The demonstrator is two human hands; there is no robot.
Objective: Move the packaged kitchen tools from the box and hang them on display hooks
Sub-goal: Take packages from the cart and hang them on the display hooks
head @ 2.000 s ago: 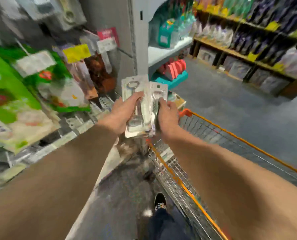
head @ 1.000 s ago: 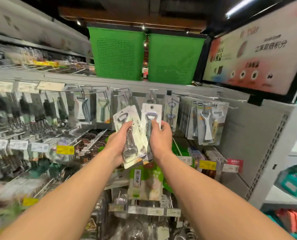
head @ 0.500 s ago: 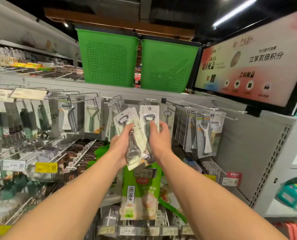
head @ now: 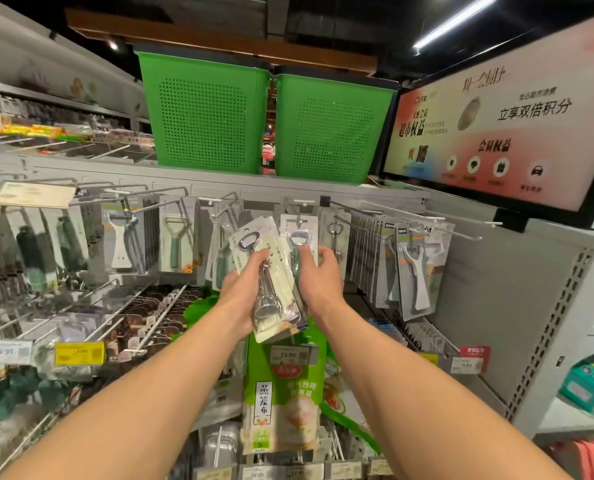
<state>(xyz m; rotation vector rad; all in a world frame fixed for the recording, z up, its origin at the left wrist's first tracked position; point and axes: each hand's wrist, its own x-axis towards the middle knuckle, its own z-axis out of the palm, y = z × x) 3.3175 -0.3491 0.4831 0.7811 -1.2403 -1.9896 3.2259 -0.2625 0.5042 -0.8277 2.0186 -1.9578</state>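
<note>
My left hand (head: 245, 292) grips a stack of carded bottle openers (head: 266, 271), tilted to the left, with a silver opener on the front card. My right hand (head: 318, 278) holds a separate card with a green-handled bottle opener (head: 297, 244), its top close under a white-tipped display hook (head: 299, 202) on the grey panel. Both hands are raised side by side in front of the hook rail. One packaged opener (head: 335, 237) hangs just right of my right hand.
Packaged peelers (head: 415, 268) hang on hooks to the right, more peelers (head: 176, 244) to the left. Two green perforated baskets (head: 205, 112) sit on the top shelf. An illuminated sign (head: 510, 123) is at the upper right. Green food-wrap bags (head: 281, 386) hang below my hands.
The view swung up from the cart and aisle to the hook wall. Both hands rose with the cards, and the right-hand card has drawn apart from the left stack toward the hook.
</note>
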